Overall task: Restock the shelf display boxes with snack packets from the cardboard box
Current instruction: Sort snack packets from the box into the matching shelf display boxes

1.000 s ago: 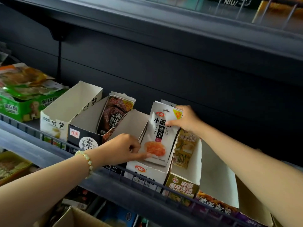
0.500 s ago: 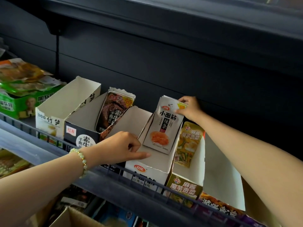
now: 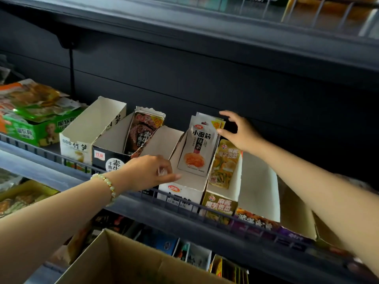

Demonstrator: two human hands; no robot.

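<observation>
at the display box (image 3: pixel 190 187), right fingers (image 3: pixel 228 115) spread by packets (image 3: pixel 198 148), left fingers (image 3: pixel 171 177) blurred, unclear

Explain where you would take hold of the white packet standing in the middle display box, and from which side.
Pinch the white packet by its top edge, coming from above. It stands nearly upright, leaning back, and the display box walls flank its lower part; only the top sticks out free.
</observation>
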